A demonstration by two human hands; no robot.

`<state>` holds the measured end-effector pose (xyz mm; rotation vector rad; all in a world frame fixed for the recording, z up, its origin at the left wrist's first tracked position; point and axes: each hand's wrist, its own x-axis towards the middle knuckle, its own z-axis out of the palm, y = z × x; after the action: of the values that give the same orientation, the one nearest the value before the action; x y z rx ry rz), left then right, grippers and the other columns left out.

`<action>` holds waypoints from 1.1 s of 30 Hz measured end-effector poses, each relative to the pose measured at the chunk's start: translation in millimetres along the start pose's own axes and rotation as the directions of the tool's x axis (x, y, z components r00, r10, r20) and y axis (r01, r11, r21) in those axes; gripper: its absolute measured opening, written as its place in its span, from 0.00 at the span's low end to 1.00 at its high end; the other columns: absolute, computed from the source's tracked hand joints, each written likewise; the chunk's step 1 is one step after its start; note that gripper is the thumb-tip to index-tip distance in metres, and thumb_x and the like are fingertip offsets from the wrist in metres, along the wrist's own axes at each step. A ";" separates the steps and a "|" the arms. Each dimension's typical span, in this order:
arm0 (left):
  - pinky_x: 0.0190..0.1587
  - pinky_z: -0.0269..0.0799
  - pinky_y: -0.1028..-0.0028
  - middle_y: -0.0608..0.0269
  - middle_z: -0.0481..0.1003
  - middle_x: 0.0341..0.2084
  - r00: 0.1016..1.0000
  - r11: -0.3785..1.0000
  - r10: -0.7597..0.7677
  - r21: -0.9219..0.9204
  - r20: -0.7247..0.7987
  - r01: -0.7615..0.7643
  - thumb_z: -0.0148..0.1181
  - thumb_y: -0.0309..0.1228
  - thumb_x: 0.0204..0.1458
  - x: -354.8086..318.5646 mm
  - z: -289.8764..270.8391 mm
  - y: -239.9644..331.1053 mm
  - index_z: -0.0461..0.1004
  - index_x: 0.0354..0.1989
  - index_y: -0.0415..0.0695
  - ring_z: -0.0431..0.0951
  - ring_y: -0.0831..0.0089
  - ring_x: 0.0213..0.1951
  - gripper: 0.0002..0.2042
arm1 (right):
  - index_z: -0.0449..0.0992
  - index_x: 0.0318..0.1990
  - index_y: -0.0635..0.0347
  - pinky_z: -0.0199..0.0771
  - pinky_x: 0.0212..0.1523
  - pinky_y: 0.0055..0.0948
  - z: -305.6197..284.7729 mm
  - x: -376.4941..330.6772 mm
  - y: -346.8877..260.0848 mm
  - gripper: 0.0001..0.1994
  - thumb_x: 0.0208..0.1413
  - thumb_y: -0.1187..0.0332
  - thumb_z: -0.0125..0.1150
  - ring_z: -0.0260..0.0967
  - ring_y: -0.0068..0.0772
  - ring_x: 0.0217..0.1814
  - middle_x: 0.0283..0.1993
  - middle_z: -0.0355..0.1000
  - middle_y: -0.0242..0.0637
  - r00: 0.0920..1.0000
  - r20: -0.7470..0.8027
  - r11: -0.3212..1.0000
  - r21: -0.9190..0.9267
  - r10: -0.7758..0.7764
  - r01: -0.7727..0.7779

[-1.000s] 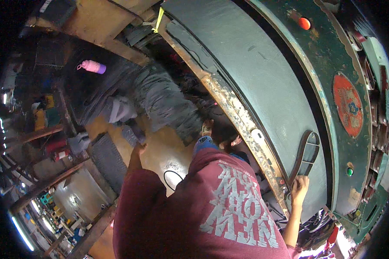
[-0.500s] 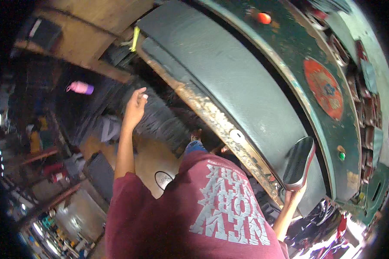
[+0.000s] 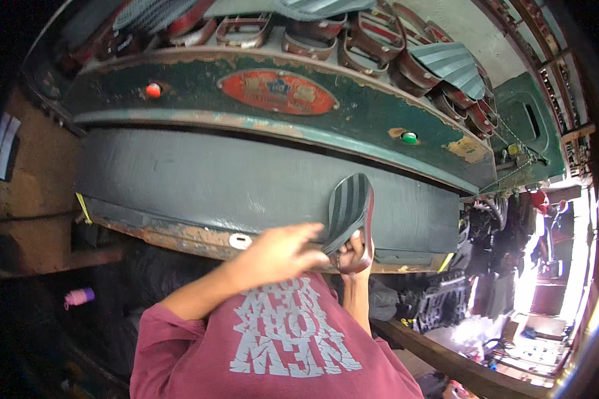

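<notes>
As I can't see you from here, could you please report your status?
Right hand holding sole-shaped frame, striped face showing. Left hand open beside it, contact unclear. Grey board beneath; nothing visibly blocking either hand.

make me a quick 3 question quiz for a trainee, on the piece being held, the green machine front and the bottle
1. Multiple choice: what outline does the striped piece in the right hand have?
a) a full circle
b) a square
c) a shoe sole

2. True or false: in the picture, the green light sits to the left of the red oval plate.

3. Fill in the blank: the bottle at the left of the picture is pink and ____.

Key: 1. c; 2. false, it sits to the right; 3. purple
</notes>
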<state>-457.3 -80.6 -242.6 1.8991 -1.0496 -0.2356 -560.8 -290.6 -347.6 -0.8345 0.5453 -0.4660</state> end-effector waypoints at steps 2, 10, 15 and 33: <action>0.40 0.80 0.53 0.40 0.81 0.36 0.967 0.986 -0.121 0.142 0.224 0.091 0.64 0.40 0.60 23.6 18.3 13.1 0.74 0.50 0.33 0.83 0.43 0.41 0.20 | 0.62 0.28 0.51 0.56 0.21 0.24 8.4 -0.6 -7.2 0.17 0.57 0.67 0.70 0.55 0.18 0.21 0.23 0.57 0.23 0.994 0.105 0.974 -0.226 0.043 -0.018; 0.29 0.75 0.59 0.46 0.78 0.24 0.984 0.941 0.169 0.289 0.052 -0.176 0.67 0.33 0.56 60.8 -120.2 60.5 0.75 0.37 0.38 0.80 0.47 0.27 0.11 | 0.63 0.27 0.55 0.53 0.18 0.21 -42.7 -42.9 -103.4 0.13 0.53 0.76 0.64 0.53 0.17 0.19 0.22 0.58 0.25 0.961 0.277 1.000 -0.001 0.019 -0.020; 0.44 0.74 0.75 0.64 0.81 0.39 0.849 0.998 0.027 0.063 -0.528 0.008 0.69 0.32 0.57 72.9 -280.2 81.5 0.80 0.46 0.35 0.78 0.79 0.38 0.14 | 0.67 0.27 0.60 0.55 0.22 0.26 -89.4 -36.5 -151.5 0.16 0.50 0.67 0.73 0.52 0.18 0.21 0.21 0.57 0.24 0.946 0.231 0.685 -0.652 -0.229 0.325; 0.63 0.67 0.66 0.62 0.78 0.50 0.721 0.554 0.168 -0.541 -0.672 -0.633 0.62 0.34 0.65 321.6 -358.7 75.9 0.75 0.53 0.41 0.74 0.69 0.56 0.14 | 0.83 0.34 0.68 0.77 0.43 0.56 -78.6 58.9 -92.1 0.09 0.51 0.74 0.57 0.78 0.66 0.42 0.34 0.77 0.65 0.941 -0.004 -0.135 -0.989 -0.337 -0.053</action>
<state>-107.6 -110.7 96.1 0.8039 -0.7819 0.1651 -579.9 -423.1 -333.9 -2.4948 1.1202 -0.2676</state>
